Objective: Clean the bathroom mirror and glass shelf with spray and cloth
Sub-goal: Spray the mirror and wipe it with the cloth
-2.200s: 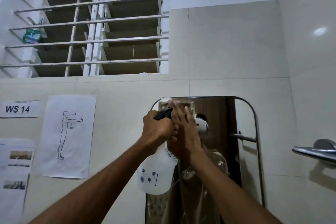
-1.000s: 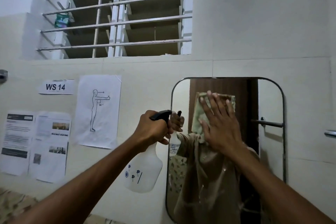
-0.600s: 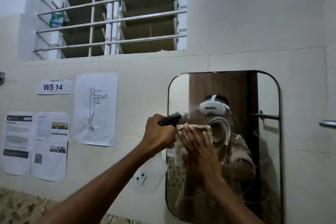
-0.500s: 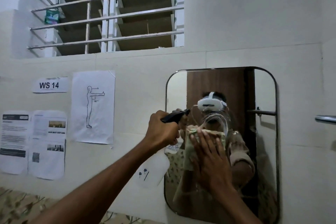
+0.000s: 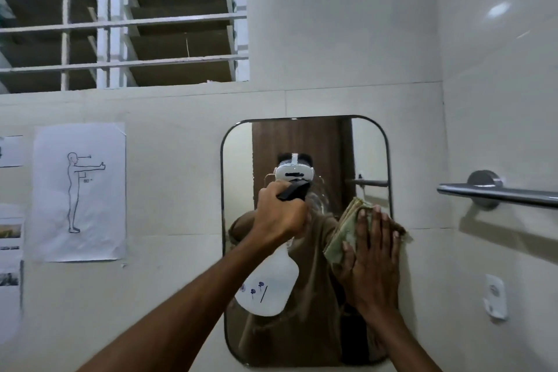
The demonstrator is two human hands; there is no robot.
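Observation:
A rounded rectangular mirror (image 5: 305, 142) hangs on the tiled wall, and wet streaks show on the glass near its middle. My left hand (image 5: 279, 216) grips the black trigger head of a white spray bottle (image 5: 268, 284), held up in front of the mirror. At the mirror's right edge my right hand (image 5: 370, 263) lies flat, fingers straight, pressing a folded greenish cloth (image 5: 345, 228) against the glass. No glass shelf is in view.
A chrome towel bar (image 5: 495, 192) sticks out of the right wall close to my right hand. A white plastic hook (image 5: 494, 300) sits below it. Paper sheets (image 5: 79, 190) are stuck to the wall at left, under a barred window (image 5: 120, 21).
My right hand has slid the cloth from the mirror's middle down to its right edge. The left hand with the bottle has shifted in front of the mirror's centre. The view moved right.

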